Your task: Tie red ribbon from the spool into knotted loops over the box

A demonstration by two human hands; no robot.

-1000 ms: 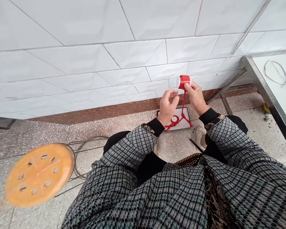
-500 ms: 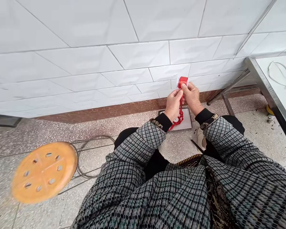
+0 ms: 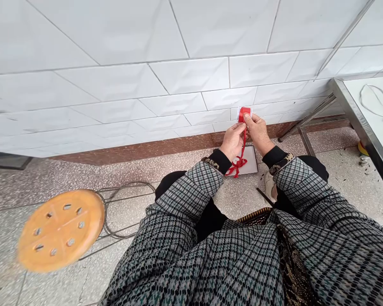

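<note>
A spool of red ribbon [image 3: 244, 113] with white rims is held up near the tiled wall. My right hand [image 3: 258, 131] grips it, the thumb pressed on its lower side. Just left of it, my left hand [image 3: 232, 141] pinches the red ribbon close under the spool. From between the hands a narrow red strand [image 3: 244, 142] hangs down to a looped, knotted red bundle [image 3: 238, 165]. That bundle lies over a shallow white tray with a dark edge [image 3: 250, 160] on the floor.
An orange round stool with holes [image 3: 62, 229] and wire legs is at the left. A metal-framed table [image 3: 364, 123] carries a loose cable [image 3: 378, 100] at the right. White tiled wall [image 3: 194, 76] rises in front.
The spool has turned a little and sits slightly lower in the view. The hanging ribbon is straighter, and its looped bundle has shifted and changed shape over the tray.
</note>
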